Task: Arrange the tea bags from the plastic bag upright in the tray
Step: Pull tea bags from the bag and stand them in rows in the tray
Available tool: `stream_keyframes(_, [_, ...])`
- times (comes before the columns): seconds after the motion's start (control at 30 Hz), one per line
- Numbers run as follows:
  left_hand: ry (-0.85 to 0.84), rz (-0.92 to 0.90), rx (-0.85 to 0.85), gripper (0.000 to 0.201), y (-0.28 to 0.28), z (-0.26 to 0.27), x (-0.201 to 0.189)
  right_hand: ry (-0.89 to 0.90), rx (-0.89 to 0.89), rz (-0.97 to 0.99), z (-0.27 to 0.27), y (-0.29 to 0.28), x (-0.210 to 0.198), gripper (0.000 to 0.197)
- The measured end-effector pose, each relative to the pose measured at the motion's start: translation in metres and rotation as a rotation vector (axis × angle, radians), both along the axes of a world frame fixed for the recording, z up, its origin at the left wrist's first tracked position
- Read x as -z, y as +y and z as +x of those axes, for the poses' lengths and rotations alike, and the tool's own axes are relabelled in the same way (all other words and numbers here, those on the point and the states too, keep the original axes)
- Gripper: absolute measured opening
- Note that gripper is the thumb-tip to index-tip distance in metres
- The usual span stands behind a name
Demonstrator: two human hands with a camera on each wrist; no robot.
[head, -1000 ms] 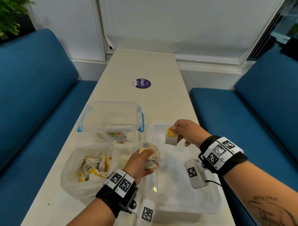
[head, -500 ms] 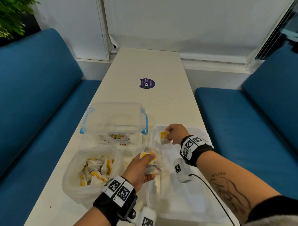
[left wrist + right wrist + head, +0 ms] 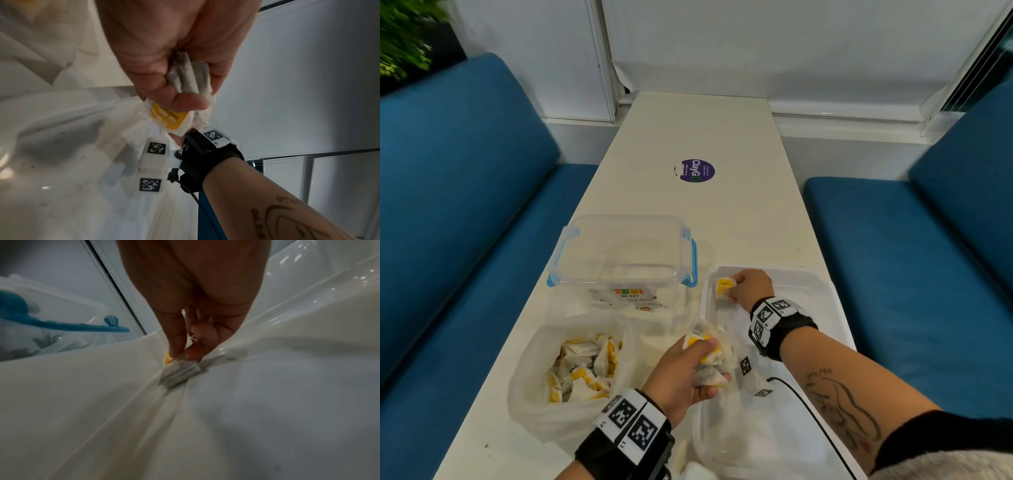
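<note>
A white tray [image 3: 822, 294] lies at the right of the table. My right hand [image 3: 748, 287] pinches one yellow-tagged tea bag [image 3: 723, 287] in the tray's far left corner; in the right wrist view the tea bag [image 3: 179, 374] stands on the tray floor [image 3: 287, 402] against the wall, held at its top by my right hand [image 3: 180, 356]. My left hand [image 3: 688, 366] grips a bunch of tea bags [image 3: 714, 358] above the tray's left rim, seen also as the bunch [image 3: 189, 84] in my left hand [image 3: 170, 69]. The open plastic bag [image 3: 530, 387] holds several more tea bags [image 3: 585, 366].
A clear lidded box with blue clips [image 3: 623, 253] stands behind the plastic bag, left of the tray. A purple sticker [image 3: 695, 170] marks the table [image 3: 698, 130] farther back. Blue bench seats [image 3: 914, 274] run along both sides.
My right hand has gone down and forward with its tea bag, from above the tray into the tray's far left corner. The left hand has kept its bunch nearly still.
</note>
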State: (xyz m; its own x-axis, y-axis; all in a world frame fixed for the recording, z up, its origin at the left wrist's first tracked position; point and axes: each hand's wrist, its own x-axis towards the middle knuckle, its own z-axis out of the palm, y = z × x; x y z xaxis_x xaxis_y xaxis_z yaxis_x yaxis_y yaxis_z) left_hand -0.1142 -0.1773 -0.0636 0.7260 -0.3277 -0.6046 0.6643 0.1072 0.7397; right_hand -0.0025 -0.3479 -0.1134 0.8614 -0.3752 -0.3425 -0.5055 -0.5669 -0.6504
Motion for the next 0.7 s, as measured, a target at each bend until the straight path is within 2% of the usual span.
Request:
stream_keyframes(0.13, [0.002,0.001,-0.004,0.005,-0.002,0.001,0.002,-0.056,0.125,0.036,-0.001,-0.003,0.008,0.012])
stream_keyframes(0.2, [0.001,-0.007,-0.001,0.006,-0.003,0.002,0.004,-0.087,0.169,0.066,-0.001,-0.004,0.011,0.022])
stream_keyframes(0.27, [0.004,-0.022,-0.005,0.007,-0.004,0.003,0.006,-0.109,0.184,0.106,-0.003,-0.006,0.011,0.030])
stream_keyframes(0.37, [0.007,-0.049,-0.015,0.010,-0.003,0.006,0.009,-0.198,0.169,0.114,-0.009,-0.011,-0.005,0.031])
stream_keyframes(0.43, [0.010,-0.070,-0.020,0.015,-0.001,0.008,0.010,-0.261,0.075,0.113,-0.018,-0.013,-0.033,0.029])
stream_keyframes(0.57, [-0.002,-0.090,-0.011,0.027,-0.001,0.010,0.007,-0.273,-0.261,0.249,-0.060,-0.009,-0.100,0.024])
stream_keyframes(0.63, [-0.020,-0.092,0.032,0.036,-0.004,0.008,0.002,-0.230,-0.402,0.272,-0.083,-0.001,-0.118,0.021])
stream_keyframes(0.7, [-0.034,-0.091,0.075,0.048,-0.008,0.006,-0.003,-0.200,-0.482,0.208,-0.099,0.008,-0.120,0.016])
